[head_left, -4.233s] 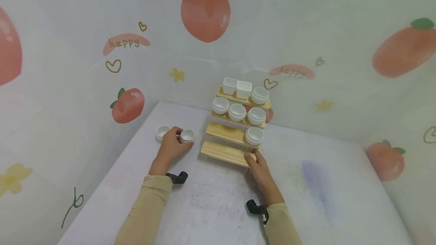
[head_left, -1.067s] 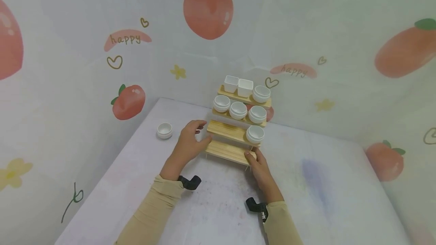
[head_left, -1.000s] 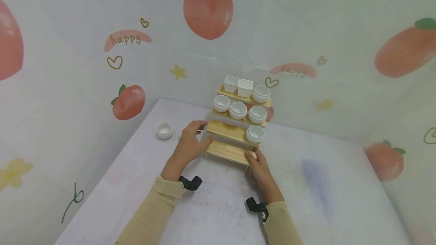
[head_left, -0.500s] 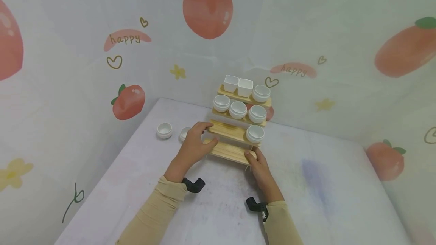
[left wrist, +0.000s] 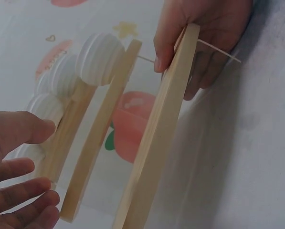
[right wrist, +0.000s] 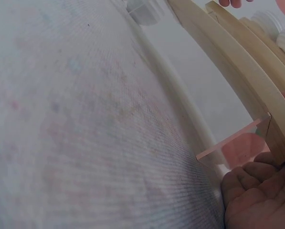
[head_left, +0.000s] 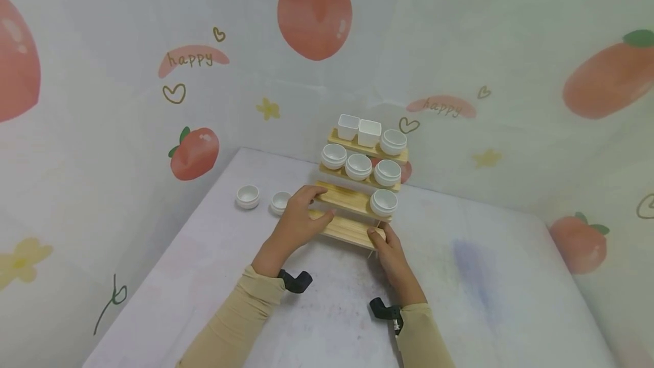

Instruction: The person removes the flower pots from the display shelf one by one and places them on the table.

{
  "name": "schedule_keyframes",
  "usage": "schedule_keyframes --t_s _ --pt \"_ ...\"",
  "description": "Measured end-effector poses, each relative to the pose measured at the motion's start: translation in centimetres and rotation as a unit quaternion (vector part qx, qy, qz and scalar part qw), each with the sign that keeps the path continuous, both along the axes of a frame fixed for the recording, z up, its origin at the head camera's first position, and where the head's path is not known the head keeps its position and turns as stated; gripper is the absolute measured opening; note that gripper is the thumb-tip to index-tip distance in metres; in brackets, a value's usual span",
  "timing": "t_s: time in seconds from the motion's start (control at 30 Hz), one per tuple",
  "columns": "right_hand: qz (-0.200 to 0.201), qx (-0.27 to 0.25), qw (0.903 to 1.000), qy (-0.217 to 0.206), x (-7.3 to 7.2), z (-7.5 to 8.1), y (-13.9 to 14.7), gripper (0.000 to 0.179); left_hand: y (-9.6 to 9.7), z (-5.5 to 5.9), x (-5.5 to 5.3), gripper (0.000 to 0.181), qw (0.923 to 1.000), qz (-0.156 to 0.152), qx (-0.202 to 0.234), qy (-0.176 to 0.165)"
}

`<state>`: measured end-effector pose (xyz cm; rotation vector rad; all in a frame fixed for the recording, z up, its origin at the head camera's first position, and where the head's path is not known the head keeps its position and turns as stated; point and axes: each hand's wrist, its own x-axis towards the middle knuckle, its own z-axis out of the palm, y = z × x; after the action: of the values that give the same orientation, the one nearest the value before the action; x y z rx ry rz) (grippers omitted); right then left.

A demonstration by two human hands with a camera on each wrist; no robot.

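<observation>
In the head view, my right hand (head_left: 393,254) grips the right end of the lowest board of a stepped wooden rack (head_left: 352,231), thumb on top and fingers underneath. My left hand (head_left: 296,226) hovers at the left ends of the two lower boards, fingers spread, holding nothing. The left wrist view shows the left hand's fingers (left wrist: 32,191) apart, with the right hand (left wrist: 204,38) at the far board end. One round white bowl (head_left: 384,202) sits at the right of the second board from the bottom. Just behind the left hand stands a small white bowl (head_left: 280,202), partly covered.
Another white bowl (head_left: 247,196) stands farther left on the pale table (head_left: 327,311). Round bowls fill the third board (head_left: 359,167); the top board carries two square white cups (head_left: 369,132) and a round bowl (head_left: 393,142). A fruit-printed backdrop (head_left: 511,158) rises behind.
The left hand held the nearer table bowl 4.2 seconds ago. It has let go and moved right to the rack, uncovering that bowl. The right hand keeps its grip.
</observation>
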<state>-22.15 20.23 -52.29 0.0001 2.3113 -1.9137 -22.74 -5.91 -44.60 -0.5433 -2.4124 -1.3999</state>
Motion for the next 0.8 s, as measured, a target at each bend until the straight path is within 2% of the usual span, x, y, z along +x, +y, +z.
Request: schedule_keyframes --t_s 0.47,0.8 --pt "0.002 0.004 1.0 0.002 0.0 0.2 -0.1 0.069 0.9 0.2 0.3 0.051 0.9999 -0.008 -0.004 0.008" --pt "0.0 0.003 1.0 0.007 0.0 0.1 -0.1 0.069 2.1 0.6 0.7 0.049 0.9994 -0.032 -0.008 0.013"
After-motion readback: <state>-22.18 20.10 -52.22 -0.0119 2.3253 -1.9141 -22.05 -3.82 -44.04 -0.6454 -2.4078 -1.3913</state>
